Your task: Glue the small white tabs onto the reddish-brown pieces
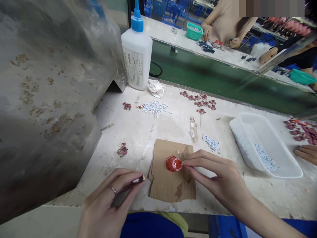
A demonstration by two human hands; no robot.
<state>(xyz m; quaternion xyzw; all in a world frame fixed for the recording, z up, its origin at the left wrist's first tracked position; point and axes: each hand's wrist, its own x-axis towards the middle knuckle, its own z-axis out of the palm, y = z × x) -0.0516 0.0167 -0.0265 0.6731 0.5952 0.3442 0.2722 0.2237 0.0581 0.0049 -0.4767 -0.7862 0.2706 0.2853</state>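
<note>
Left hand has its fingers closed on a brown figure, pinched near one end — probably so the side with the pale patch stays free and in sight. Right hand reaches to a red cup; its fingers are narrow, tips right at the cup's rim. Can't tell if they pinch a tiny piece or just the rim. The cup sits on cardboard, likely there to catch drips and spare the table; the cardboard has dark stains.

Containers: the cup has something glossy in its mouth, looks like glue. Glue bottle stands upright at the back, blue nozzle capped, level not readable. White tray on the right holds pale blue bits, gathered in its lower part. More of the same lie loose: a spread heap and a smaller pile near the right hand, presumably for easy picking.

Other brown figures: one beyond the left hand, one farther back, and a group set apart at the back — maybe sorted. Across, a green basket holds pale items, too small to identify.
</note>
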